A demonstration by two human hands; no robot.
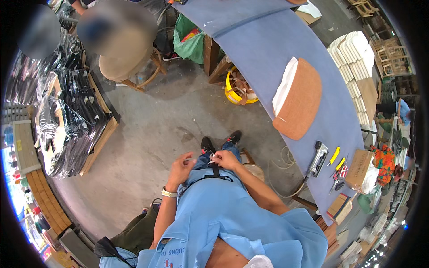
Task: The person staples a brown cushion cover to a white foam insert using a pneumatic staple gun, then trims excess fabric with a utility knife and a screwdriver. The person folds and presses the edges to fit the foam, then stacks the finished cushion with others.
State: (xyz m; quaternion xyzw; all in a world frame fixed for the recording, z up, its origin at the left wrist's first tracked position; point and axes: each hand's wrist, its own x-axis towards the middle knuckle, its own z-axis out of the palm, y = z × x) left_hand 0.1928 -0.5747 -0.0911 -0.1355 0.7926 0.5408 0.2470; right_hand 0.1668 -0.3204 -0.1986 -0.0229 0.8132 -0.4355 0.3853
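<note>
My left hand [182, 169], with a gold-coloured watch [169, 192] on its wrist, is held in front of my waist. Its fingers are slightly bent and apart, with nothing seen in them. Close to its right, my right hand [226, 159] is closed in a pinch on a small whitish thing [212, 157], too small to name. That thing is just beyond a black strap [215, 169] hanging at the front of my light blue shirt [214, 201].
On the blue-grey table [263, 49] at right lie a brown padded panel [301, 100] with white edging, an air stapler [317, 159] and yellow-handled tools [334, 155]. A yellow basket [232, 91] stands below. Wrapped stacks [80, 125] fill the left; a person [117, 29] sits far left.
</note>
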